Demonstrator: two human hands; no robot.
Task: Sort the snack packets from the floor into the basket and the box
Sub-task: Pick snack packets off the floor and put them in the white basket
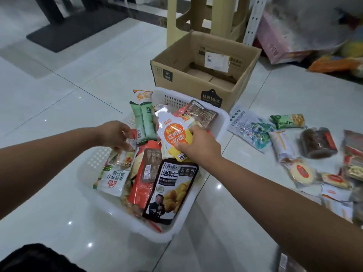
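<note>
A white plastic basket (pixel 177 229) sat on the tiled floor (pixel 59 107), crowded with snack packets. At its near corner a black chestnut packet (pixel 170 190) leaned face up, a red packet (pixel 140 190) lay beside it, and a white-and-green packet (pixel 113 178) rested against the left edge. Above the middle of the basket the right hand (pixel 198 148) gripped an orange-and-white pouch (pixel 173 135) by its lower right corner, thumb curled over the printed front and the other fingers hidden behind it. The pouch was tilted, glossy, with its spout end pointing toward the far edge. The left hand (pixel 115 134) reached in over the left edge, fingertips bent down and closed with the thumb on a small clear packet (pixel 131 142). Just beyond it a pale green packet (pixel 144 122) stood on end, and a brown packet (pixel 202 114) lay against the far right corner. More packets lay loose on the floor to the right of the basket, among them a blue-and-white packet (pixel 249 130) and a round lidded jar (pixel 318 142). Behind the basket's far corner, just beside it, stood the cardboard box (pixel 176 75), flaps open, with no packets visible in it
</note>
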